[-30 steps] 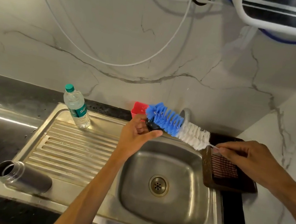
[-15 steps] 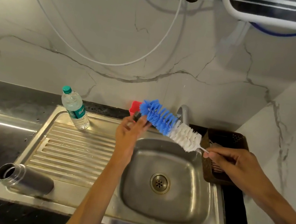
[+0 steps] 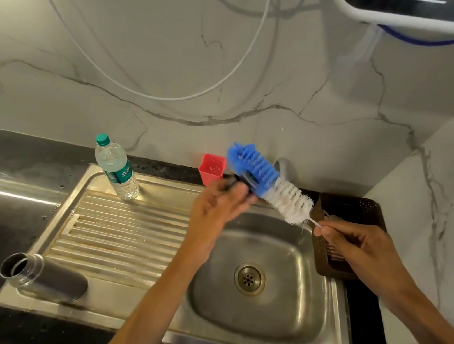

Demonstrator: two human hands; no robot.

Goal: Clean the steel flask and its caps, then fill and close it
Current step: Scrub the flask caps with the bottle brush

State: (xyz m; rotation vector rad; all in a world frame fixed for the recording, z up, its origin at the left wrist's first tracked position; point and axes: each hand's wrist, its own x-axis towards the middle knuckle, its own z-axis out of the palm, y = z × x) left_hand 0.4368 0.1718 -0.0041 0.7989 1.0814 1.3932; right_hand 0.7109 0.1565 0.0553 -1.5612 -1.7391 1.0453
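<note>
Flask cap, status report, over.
Left hand holds dark cap; right hand scrubs it with bottle brush. Steel flask lies open on drainboard. Nothing obstructing.

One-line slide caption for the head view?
Left hand holds small dark cap against blue-and-white bottle brush above steel sink.

Sink basin open, rear edge crowded

Basin (image 3: 272, 311) lower centre lies free; red cup (image 3: 211, 168), brush (image 3: 265, 182) and brown basket (image 3: 361, 209) block behind.
</note>
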